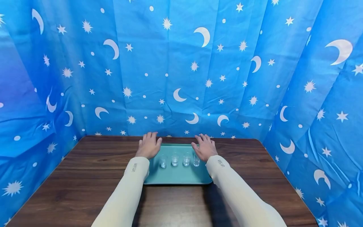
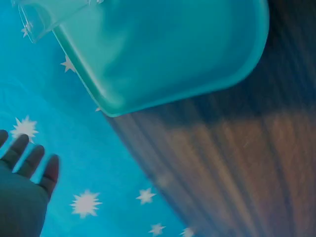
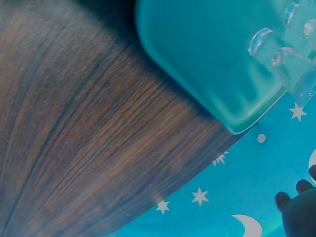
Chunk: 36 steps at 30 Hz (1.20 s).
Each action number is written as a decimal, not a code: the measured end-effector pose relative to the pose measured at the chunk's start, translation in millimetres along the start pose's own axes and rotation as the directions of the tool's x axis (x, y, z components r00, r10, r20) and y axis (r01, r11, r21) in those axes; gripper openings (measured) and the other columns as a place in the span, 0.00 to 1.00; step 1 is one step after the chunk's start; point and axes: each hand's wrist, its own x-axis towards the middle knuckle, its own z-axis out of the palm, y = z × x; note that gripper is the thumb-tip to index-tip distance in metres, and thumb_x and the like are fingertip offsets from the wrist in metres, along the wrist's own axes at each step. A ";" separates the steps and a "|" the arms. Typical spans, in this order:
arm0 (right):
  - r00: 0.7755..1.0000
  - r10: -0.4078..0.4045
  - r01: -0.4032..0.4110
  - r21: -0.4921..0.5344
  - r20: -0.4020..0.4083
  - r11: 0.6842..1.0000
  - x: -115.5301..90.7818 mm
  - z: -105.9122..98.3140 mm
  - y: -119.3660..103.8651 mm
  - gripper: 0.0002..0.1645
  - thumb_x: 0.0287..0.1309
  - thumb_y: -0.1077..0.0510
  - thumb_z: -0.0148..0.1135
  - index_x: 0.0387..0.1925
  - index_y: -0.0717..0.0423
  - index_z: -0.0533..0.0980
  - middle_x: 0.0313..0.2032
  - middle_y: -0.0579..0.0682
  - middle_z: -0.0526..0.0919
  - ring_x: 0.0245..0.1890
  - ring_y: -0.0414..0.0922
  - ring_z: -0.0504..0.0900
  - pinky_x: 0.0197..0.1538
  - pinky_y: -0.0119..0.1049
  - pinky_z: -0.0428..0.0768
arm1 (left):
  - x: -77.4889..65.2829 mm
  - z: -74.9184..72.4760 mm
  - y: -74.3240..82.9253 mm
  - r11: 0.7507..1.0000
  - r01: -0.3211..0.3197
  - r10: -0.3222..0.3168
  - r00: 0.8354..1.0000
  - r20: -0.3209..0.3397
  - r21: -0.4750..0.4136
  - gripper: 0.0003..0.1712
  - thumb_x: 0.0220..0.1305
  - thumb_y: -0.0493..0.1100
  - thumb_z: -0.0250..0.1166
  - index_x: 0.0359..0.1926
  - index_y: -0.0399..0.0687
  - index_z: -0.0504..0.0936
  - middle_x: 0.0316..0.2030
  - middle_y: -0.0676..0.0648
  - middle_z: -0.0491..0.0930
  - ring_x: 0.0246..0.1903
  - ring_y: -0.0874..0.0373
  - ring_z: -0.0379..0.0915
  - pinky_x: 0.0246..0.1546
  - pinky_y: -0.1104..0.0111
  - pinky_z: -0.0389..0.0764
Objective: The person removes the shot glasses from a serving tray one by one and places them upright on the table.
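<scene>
Glasses (image 1: 175,160), clear: four, in a row on green tray (image 1: 178,178). Left hand (image 1: 148,147), right hand (image 1: 205,148): fingers spread, holding nothing. Handling: likely tippy; best approached slowly, gripped low.

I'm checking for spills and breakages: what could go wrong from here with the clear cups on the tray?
The right hand partly overlaps the rightmost cup in the head view, so a downward or sideways move might knock it over. The cups stand in a row, so one tipping sideways could strike its neighbor. If the tray were tilted, the cups might slide, since nothing visible secures them.
</scene>
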 end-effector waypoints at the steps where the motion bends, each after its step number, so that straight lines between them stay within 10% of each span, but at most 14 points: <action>1: 1.000 -0.006 0.007 0.016 -0.012 1.000 0.2 0.1 1.6 0.34 0.69 0.38 0.41 0.68 0.50 0.63 0.68 0.56 0.60 0.68 0.55 0.53 0.65 0.55 0.52 | 0.0 0.7 -3.7 1.000 0.000 -0.001 1.000 -0.026 -0.027 0.30 0.73 0.53 0.43 0.67 0.39 0.61 0.63 0.36 0.60 0.63 0.40 0.51 0.59 0.44 0.52; 9: 1.000 -0.002 -0.001 0.140 0.018 0.990 -6.7 1.1 16.8 0.33 0.66 0.41 0.50 0.64 0.58 0.67 0.62 0.58 0.67 0.64 0.54 0.61 0.63 0.50 0.61 | -10.2 10.3 -39.7 0.986 0.090 -0.096 0.995 -0.039 -0.137 0.20 0.72 0.49 0.43 0.50 0.38 0.70 0.45 0.38 0.71 0.45 0.43 0.66 0.46 0.50 0.68; 15: 0.995 0.035 -0.051 0.179 0.095 0.983 -15.4 5.1 26.6 0.35 0.67 0.41 0.49 0.65 0.60 0.66 0.62 0.58 0.68 0.62 0.54 0.66 0.61 0.50 0.63 | -23.5 12.7 -66.8 0.976 0.167 -0.158 0.985 0.076 -0.143 0.15 0.73 0.48 0.42 0.38 0.42 0.68 0.29 0.43 0.68 0.26 0.50 0.65 0.28 0.59 0.66; 24: 0.999 -0.024 0.017 0.171 0.042 0.985 -22.0 8.8 31.2 0.39 0.54 0.37 0.63 0.59 0.57 0.73 0.42 0.51 0.78 0.40 0.45 0.76 0.44 0.44 0.76 | -34.5 10.6 -78.3 0.968 0.237 -0.206 0.936 0.284 -0.078 0.23 0.74 0.50 0.43 0.45 0.34 0.76 0.28 0.41 0.73 0.26 0.51 0.68 0.28 0.60 0.68; 36: 0.992 -0.129 0.127 0.165 0.004 0.978 -24.7 18.2 31.8 0.21 0.55 0.47 0.66 0.44 0.59 0.80 0.32 0.46 0.75 0.32 0.42 0.72 0.37 0.38 0.73 | -39.9 23.2 -85.0 0.986 0.146 -0.124 0.964 0.234 -0.080 0.17 0.71 0.45 0.47 0.23 0.44 0.67 0.18 0.45 0.65 0.18 0.53 0.62 0.23 0.63 0.64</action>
